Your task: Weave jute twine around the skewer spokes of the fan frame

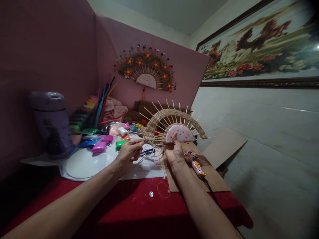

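Observation:
A half-round woven fan (156,122) with thin wooden sticks fanning out is held up over the table. Its base is a white half disc with red dots (183,133). My right hand (175,152) grips that half disc from below, thumb on its front. At the fan's left end, my left hand (131,152) has its fingers pinched together by the lowest stick and the woven band's edge; what exactly lies between the fingertips is too small to tell. Loose twine (149,154) hangs below the fan between my hands.
A glue gun with a colorful pattern (196,166) lies on brown cardboard (214,179) at the right. Purple flask (53,126), white discs (83,164) and clay packets (99,146) are at the left. A finished flowered fan (147,68) hangs on the pink panel behind.

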{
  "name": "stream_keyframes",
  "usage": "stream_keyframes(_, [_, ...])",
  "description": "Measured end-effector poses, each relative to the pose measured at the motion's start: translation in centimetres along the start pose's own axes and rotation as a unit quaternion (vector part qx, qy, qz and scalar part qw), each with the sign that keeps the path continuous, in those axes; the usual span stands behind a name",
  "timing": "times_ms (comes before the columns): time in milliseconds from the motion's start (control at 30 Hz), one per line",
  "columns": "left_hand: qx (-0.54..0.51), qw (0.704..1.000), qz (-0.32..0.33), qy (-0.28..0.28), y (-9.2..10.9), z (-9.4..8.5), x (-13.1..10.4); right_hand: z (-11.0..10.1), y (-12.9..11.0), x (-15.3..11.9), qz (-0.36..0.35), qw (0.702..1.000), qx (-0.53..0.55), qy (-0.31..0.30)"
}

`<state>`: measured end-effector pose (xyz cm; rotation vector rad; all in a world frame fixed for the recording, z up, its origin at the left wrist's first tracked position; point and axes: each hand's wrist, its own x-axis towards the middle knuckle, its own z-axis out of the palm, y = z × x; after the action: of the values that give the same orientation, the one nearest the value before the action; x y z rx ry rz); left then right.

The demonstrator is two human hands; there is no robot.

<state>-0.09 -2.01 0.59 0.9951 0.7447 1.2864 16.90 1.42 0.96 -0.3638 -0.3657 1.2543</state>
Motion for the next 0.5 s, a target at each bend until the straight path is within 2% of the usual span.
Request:
stream_keyframes(167, [0.015, 1.0, 0.002, -0.022, -0.4, -0.2, 0.2, 0.5, 0.3, -0.6, 0.002, 1.0, -0.004, 0.004])
stream_keyframes(300, [0.022, 1.0, -0.012, -0.013, -0.5, -0.2, 0.2, 1.0, 0.6, -1.3, 0.003, 1.0, -0.022, -0.005])
stream_keyframes(500, [0.031, 0.999, 0.004, -0.009, -0.3, 0.0, 0.0, 1.0, 0.6, -1.3, 0.008, 1.0, -0.009, -0.023])
